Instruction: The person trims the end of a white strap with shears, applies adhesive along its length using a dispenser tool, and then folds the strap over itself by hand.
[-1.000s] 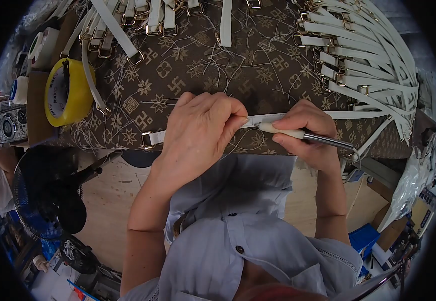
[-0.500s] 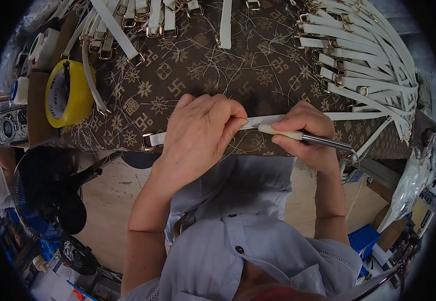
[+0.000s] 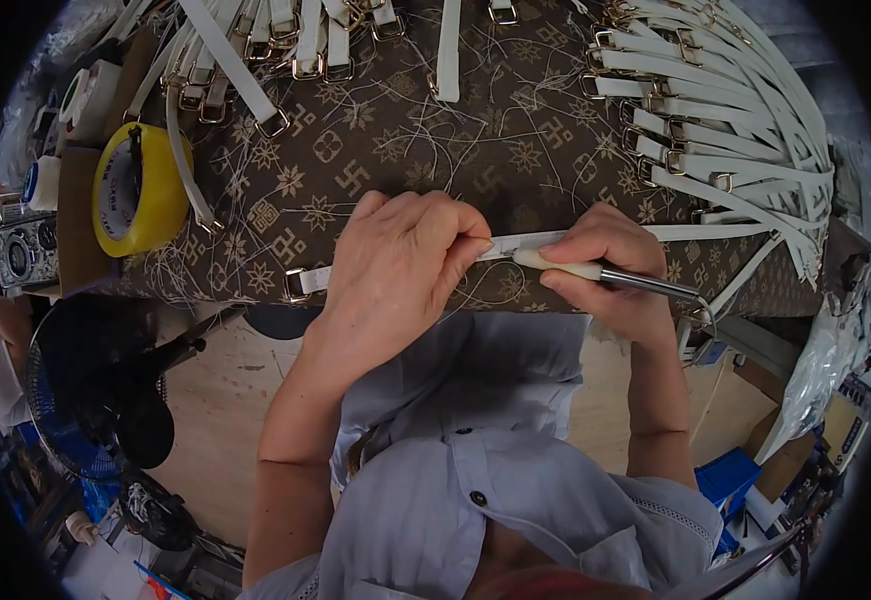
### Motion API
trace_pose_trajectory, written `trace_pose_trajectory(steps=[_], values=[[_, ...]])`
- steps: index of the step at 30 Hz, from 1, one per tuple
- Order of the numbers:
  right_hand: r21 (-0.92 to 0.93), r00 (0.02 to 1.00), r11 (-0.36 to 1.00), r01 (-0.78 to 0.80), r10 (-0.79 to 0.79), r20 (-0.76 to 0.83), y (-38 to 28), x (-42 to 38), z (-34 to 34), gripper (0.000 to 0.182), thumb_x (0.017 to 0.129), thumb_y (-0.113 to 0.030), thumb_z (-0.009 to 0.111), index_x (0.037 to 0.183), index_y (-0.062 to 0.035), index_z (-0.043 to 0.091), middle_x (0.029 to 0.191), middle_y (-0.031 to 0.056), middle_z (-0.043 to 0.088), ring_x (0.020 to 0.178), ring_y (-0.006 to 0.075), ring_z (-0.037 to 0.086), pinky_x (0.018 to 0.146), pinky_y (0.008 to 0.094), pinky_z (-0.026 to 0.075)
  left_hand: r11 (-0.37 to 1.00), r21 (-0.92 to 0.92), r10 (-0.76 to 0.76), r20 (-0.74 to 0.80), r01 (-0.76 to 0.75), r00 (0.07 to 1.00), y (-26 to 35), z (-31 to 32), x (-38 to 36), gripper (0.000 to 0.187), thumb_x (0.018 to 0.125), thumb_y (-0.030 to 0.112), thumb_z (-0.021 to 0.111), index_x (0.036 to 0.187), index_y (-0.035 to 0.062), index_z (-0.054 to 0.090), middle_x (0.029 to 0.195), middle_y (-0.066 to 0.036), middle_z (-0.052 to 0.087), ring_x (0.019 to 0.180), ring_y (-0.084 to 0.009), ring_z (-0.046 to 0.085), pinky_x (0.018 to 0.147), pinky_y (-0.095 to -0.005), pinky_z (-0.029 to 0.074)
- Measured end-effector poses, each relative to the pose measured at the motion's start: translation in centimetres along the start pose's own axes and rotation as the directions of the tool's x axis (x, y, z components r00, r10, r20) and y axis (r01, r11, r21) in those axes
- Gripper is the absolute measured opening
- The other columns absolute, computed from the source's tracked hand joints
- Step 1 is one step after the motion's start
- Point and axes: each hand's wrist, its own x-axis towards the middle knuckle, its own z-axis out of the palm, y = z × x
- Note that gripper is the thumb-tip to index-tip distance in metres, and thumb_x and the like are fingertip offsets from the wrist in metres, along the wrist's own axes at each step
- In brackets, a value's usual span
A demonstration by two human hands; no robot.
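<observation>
A narrow white strap lies along the near edge of the patterned cloth, with a metal buckle at its left end. My left hand covers part of this strap, thumb and forefinger pinched together on it. My right hand grips a pen-like tool with a cream front section and a shiny metal rear. Its tip meets or almost meets the strap, just right of my left fingertips; the exact contact is too small to tell. Loose thread loops below the strap.
Buckled white straps pile up at the right and back left. Thread scraps litter the brown cloth. A yellow tape roll stands at the left beside a cardboard box. A black fan is below left.
Almost nothing differs. My right hand and the tool have shifted very slightly left; my left hand keeps its pinch on the strap.
</observation>
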Motion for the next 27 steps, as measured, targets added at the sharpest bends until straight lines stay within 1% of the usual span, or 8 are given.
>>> trace_pose_trajectory(steps=[11, 13, 14, 16, 18, 20, 21, 27], values=[[0.009, 1.0, 1.0, 0.026, -0.026, -0.016, 0.2, 0.0, -0.1, 0.022, 0.064, -0.004, 0.081, 0.083, -0.0081, 0.07, 0.074, 0.0017, 0.066, 0.066, 0.0166, 0.058, 0.061, 0.0289, 0.044, 0.999, -0.033, -0.023, 0.019, 0.024, 1.0, 0.0, -0.3, -0.3, 0.008, 0.087, 0.013, 0.063, 0.089, 0.0081, 0.056, 0.078, -0.005, 0.061, 0.07, -0.023, 0.057, 0.07, -0.0341, 0.04], [0.031, 0.999, 0.999, 0.023, -0.022, -0.029, 0.3, -0.2, -0.1, 0.022, 0.064, -0.005, 0.081, 0.083, -0.0079, 0.07, 0.074, 0.0015, 0.066, 0.066, 0.0164, 0.058, 0.061, 0.0287, 0.044, 0.871, -0.424, -0.283, -0.021, 0.248, 0.959, -0.1, -0.8, -0.8, 0.007, 0.09, 0.013, 0.059, 0.094, 0.0076, 0.059, 0.084, -0.007, 0.062, 0.073, -0.0224, 0.057, 0.073, -0.0318, 0.042], [0.053, 0.999, 0.999, 0.013, -0.011, -0.053, 0.4, -0.3, 0.0, 0.022, 0.064, -0.005, 0.081, 0.083, -0.0077, 0.07, 0.074, 0.0016, 0.066, 0.066, 0.0161, 0.057, 0.061, 0.0283, 0.044, 0.874, -0.42, -0.279, -0.023, 0.244, 0.96, -0.3, -1.1, -1.1, 0.007, 0.09, 0.013, 0.059, 0.094, 0.0076, 0.059, 0.084, -0.007, 0.062, 0.073, -0.0224, 0.057, 0.073, -0.0318, 0.042], [0.078, 0.997, 0.997, 0.01, -0.003, -0.083, 0.4, -0.4, 0.0, 0.022, 0.065, -0.005, 0.081, 0.083, -0.0075, 0.07, 0.074, 0.0017, 0.066, 0.066, 0.0159, 0.057, 0.06, 0.028, 0.044, 0.705, -0.707, -0.435, -0.379, 0.047, 0.817, -0.8, -2.0, -1.8, 0.01, 0.091, 0.014, 0.056, 0.097, 0.0076, 0.062, 0.09, -0.009, 0.062, 0.078, -0.0217, 0.056, 0.075, -0.0304, 0.043], [0.096, 0.996, 0.995, 0.004, 0.004, -0.09, 0.5, -0.5, 0.0, 0.022, 0.065, -0.005, 0.081, 0.084, -0.0072, 0.07, 0.076, 0.0019, 0.067, 0.066, 0.015, 0.057, 0.06, 0.0273, 0.044, 0.78, -0.625, -0.408, -0.46, 0.04, 0.789, -0.2, -2.7, -2.8, 0.02, 0.084, 0.025, 0.067, 0.094, 0.0087, 0.062, 0.095, -0.007, 0.06, 0.083, -0.022, 0.055, 0.077, -0.0323, 0.041], [0.114, 0.995, 0.993, -0.008, 0.019, -0.096, 0.4, -0.6, 0.0, 0.022, 0.065, -0.005, 0.081, 0.085, -0.007, 0.07, 0.076, 0.002, 0.067, 0.066, 0.0145, 0.056, 0.059, 0.0269, 0.043, 0.993, 0.062, -0.085, -0.27, 0.105, 0.959, 0.4, -3.3, -3.3, 0.036, 0.074, 0.037, 0.076, 0.092, 0.0092, 0.063, 0.095, -0.005, 0.059, 0.085, -0.0226, 0.054, 0.077, -0.0339, 0.038], [0.127, 0.995, 0.992, -0.019, 0.031, -0.095, 0.4, -0.5, 0.0, 0.023, 0.066, -0.005, 0.081, 0.085, -0.0069, 0.07, 0.076, 0.002, 0.067, 0.065, 0.0139, 0.055, 0.059, 0.0266, 0.043, 0.982, 0.143, -0.092, -0.212, 0.124, 0.973, 1.2, -2.8, -3.2, 0.044, 0.064, 0.042, 0.081, 0.089, 0.0107, 0.063, 0.09, -0.003, 0.057, 0.083, -0.0229, 0.052, 0.076, -0.0349, 0.035], [0.144, 0.994, 0.989, -0.025, 0.039, -0.098, 0.5, -0.7, 0.0, 0.022, 0.067, -0.004, 0.08, 0.086, -0.0065, 0.07, 0.076, 0.0014, 0.066, 0.065, 0.0133, 0.053, 0.058, 0.0265, 0.041, 0.94, 0.302, -0.148, -0.065, 0.161, 0.987, 2.8, -0.2, -2.5, 0.031, 0.066, 0.032, 0.081, 0.078, 0.0118, 0.061, 0.082, -0.002, 0.053, 0.078, -0.023, 0.05, 0.072, -0.0366, 0.033]])
